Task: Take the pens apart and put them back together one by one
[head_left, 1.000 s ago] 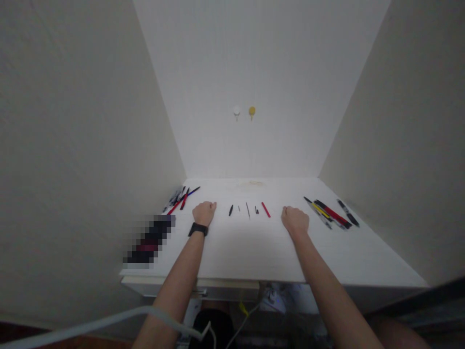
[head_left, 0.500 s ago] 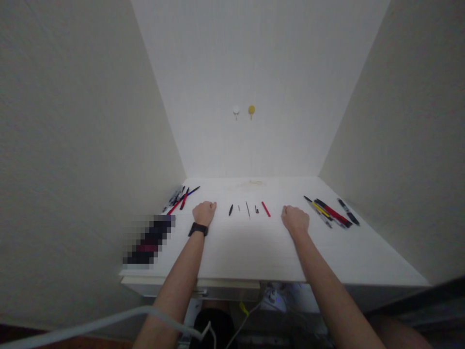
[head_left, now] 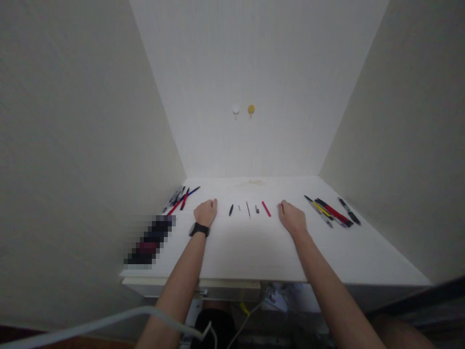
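Observation:
My left hand [head_left: 205, 213], with a black watch [head_left: 199, 229] on its wrist, rests curled on the white table, and nothing shows in it. To its right lies a row of pen parts: a short black pointed piece [head_left: 231, 210], a tiny spring-like piece [head_left: 239, 208], a thin dark ink refill [head_left: 248, 210], a small black clip-like piece [head_left: 257, 209] and a red pen barrel [head_left: 266, 209]. Just right of the barrel, apart from it, sits my right hand [head_left: 292, 218], also curled with no object visible.
Several pens [head_left: 183, 198] lie in a pile at the left wall, behind a pixelated patch. More pens and markers [head_left: 330, 212] lie at the right. Two hooks [head_left: 251, 110] are fixed to the back wall. A white cable [head_left: 109, 317] crosses below the table [head_left: 250, 261].
My right hand has shifted slightly left and away from me, towards the red barrel. My left hand has moved a little to the right. The pen parts lie as before.

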Demonstrator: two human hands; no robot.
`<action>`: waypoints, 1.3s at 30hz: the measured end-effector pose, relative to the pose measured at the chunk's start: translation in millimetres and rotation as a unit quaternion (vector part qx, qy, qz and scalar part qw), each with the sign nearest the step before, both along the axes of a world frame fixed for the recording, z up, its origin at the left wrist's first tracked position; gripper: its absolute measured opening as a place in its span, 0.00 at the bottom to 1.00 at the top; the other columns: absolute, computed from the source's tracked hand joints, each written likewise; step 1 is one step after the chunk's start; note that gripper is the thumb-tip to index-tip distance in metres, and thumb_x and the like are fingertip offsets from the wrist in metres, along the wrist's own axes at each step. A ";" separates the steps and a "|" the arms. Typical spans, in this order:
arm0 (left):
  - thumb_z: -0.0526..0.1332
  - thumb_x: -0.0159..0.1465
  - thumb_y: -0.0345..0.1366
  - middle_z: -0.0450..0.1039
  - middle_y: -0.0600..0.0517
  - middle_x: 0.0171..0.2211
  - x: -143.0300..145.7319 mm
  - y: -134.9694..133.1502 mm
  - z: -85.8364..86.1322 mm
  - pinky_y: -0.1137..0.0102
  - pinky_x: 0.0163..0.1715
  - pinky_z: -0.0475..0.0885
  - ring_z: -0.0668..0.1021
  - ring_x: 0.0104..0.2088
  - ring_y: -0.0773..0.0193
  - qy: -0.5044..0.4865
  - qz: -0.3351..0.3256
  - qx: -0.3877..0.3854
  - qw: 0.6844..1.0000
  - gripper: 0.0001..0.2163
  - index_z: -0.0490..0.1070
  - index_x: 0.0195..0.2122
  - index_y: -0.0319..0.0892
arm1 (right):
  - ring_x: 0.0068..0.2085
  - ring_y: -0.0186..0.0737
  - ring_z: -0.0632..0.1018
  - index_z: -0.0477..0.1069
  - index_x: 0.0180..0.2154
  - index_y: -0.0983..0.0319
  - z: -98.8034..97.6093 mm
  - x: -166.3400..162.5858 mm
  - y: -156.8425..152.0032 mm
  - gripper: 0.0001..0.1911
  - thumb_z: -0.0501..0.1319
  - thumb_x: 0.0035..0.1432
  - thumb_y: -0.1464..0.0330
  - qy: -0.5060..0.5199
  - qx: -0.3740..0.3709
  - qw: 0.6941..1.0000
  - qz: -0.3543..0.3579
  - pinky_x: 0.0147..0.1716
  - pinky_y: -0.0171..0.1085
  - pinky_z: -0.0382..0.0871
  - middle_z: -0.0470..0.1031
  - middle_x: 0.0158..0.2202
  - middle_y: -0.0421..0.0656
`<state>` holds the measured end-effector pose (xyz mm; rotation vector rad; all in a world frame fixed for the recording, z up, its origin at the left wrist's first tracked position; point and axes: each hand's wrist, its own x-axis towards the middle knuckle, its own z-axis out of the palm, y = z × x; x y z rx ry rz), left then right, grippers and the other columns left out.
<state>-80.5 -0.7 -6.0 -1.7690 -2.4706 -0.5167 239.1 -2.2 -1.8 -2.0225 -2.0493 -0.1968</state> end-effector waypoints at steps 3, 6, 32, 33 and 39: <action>0.41 0.69 0.48 0.77 0.46 0.35 7.1 -1.9 2.6 0.67 0.34 0.65 0.77 0.37 0.56 -0.006 -0.043 0.018 0.999 0.21 0.71 0.39 0.44 | 0.38 0.42 0.79 0.68 0.44 0.62 1.3 -5.6 -2.2 0.18 0.42 0.69 0.62 0.008 0.010 1.000 0.017 0.35 0.36 0.65 0.77 0.41 0.48; 0.46 0.68 0.47 0.75 0.48 0.36 15.2 -4.8 4.3 0.68 0.35 0.64 0.76 0.39 0.59 -0.007 -0.095 0.032 0.995 0.16 0.68 0.41 0.44 | 0.38 0.43 0.79 0.69 0.41 0.63 2.2 -13.9 -4.2 0.19 0.42 0.69 0.62 0.009 0.007 1.000 0.010 0.35 0.36 0.65 0.77 0.40 0.49; 0.52 0.68 0.34 0.75 0.48 0.36 69.6 -18.1 15.9 0.65 0.39 0.65 0.73 0.38 0.59 -0.017 -0.264 0.301 0.916 0.09 0.71 0.38 0.42 | 0.40 0.42 0.75 0.72 0.43 0.66 -9.8 -10.4 13.9 0.17 0.47 0.60 0.71 0.351 0.140 0.925 0.034 0.42 0.36 0.63 0.77 0.38 0.50; 0.52 0.68 0.33 0.76 0.48 0.35 70.7 -18.3 14.9 0.65 0.40 0.65 0.73 0.38 0.59 -0.012 -0.288 0.311 0.906 0.08 0.71 0.38 0.42 | 0.39 0.42 0.75 0.72 0.42 0.66 -9.3 -11.7 13.1 0.17 0.47 0.60 0.70 0.359 0.141 0.922 0.029 0.41 0.36 0.63 0.77 0.38 0.49; 0.54 0.67 0.33 0.76 0.49 0.33 71.4 -18.7 12.6 0.66 0.39 0.67 0.73 0.36 0.61 -0.058 -0.329 0.355 0.873 0.07 0.72 0.35 0.41 | 0.40 0.42 0.74 0.71 0.39 0.63 -1.5 -30.0 -3.9 0.13 0.50 0.63 0.65 0.322 0.215 0.915 0.118 0.43 0.38 0.65 0.75 0.40 0.49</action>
